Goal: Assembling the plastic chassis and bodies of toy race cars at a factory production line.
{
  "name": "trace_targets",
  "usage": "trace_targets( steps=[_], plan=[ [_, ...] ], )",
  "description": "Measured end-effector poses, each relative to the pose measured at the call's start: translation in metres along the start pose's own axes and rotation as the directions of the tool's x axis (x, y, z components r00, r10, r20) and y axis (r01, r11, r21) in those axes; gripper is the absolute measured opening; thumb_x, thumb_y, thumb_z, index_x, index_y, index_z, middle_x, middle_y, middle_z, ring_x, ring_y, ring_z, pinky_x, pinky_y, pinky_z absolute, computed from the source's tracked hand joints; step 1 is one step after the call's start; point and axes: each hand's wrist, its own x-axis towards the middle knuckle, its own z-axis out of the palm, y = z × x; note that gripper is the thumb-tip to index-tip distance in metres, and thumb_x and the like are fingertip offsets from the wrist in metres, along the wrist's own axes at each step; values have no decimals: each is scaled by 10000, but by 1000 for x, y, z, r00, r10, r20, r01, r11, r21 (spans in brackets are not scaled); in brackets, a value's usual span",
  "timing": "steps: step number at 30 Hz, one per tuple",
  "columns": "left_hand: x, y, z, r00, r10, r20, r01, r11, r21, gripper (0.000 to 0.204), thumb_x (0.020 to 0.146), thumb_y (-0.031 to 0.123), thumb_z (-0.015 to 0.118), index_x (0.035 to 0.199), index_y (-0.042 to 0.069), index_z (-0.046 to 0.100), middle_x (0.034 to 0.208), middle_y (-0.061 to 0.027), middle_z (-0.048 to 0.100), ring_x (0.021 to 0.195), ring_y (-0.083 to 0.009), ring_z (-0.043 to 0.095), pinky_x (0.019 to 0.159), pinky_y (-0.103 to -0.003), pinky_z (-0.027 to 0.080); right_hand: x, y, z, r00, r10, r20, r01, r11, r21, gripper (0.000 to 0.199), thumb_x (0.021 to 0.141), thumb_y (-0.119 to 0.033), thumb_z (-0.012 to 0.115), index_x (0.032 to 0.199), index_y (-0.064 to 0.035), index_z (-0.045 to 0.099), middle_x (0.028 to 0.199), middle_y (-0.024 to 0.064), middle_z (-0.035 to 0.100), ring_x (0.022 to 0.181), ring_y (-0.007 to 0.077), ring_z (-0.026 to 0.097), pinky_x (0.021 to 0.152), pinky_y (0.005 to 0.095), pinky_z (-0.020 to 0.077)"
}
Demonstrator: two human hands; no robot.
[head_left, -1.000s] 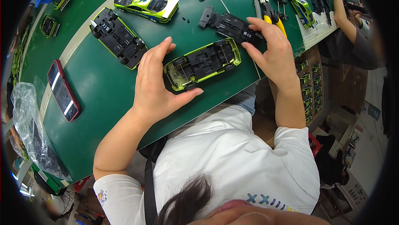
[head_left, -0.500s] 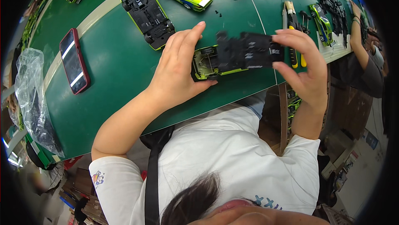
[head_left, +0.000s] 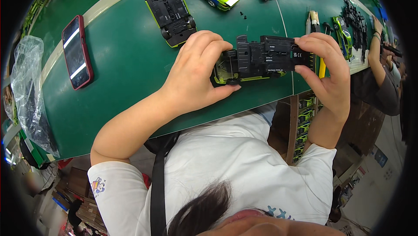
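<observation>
Your right hand (head_left: 327,62) pinches the black chassis plate (head_left: 271,55) at its right end, between thumb and fingers, while your left hand (head_left: 191,71) grips the left end of the upturned green car body (head_left: 224,71) on the green table (head_left: 122,92). The plate sits over the body's middle and right — whether they touch, I can't tell. Held by one end only, the plate could tilt, and its edge might snag the wheels (head_left: 233,81) and dislodge them. Farther out, small black pieces (head_left: 243,15) lie loose near a second upturned car (head_left: 167,11) — a stray knuckle could scatter them.
</observation>
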Motion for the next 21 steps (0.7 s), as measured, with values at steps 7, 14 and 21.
trace_targets(
  steps=[7,14,21],
  plan=[
    [-3,-2,0,1000,-17,-18,18,1000,9,663,520,135,881,1088,40,552,1099,-127,556,1064,-337,526,925,-427,430,10,-5,16,991,-56,124,61,998,-31,429,618,-23,775,1029,-33,653,997,82,679,976,296,613,836,383,483],
    [-3,-2,1,1000,-17,-25,17,1000,-3,694,507,148,893,1099,37,547,1090,-126,565,1068,-335,531,939,-430,435,11,-8,13,983,-68,171,84,993,-87,414,618,-47,776,1015,-51,656,995,68,677,987,290,608,846,389,473],
    [-4,-2,2,999,-23,-31,23,1000,0,750,504,177,903,1138,25,534,1110,-136,561,1087,-346,529,958,-440,432,11,-11,18,978,-63,198,86,990,-111,386,628,-65,774,996,-57,657,1001,59,678,999,280,603,860,389,464]
  ],
)
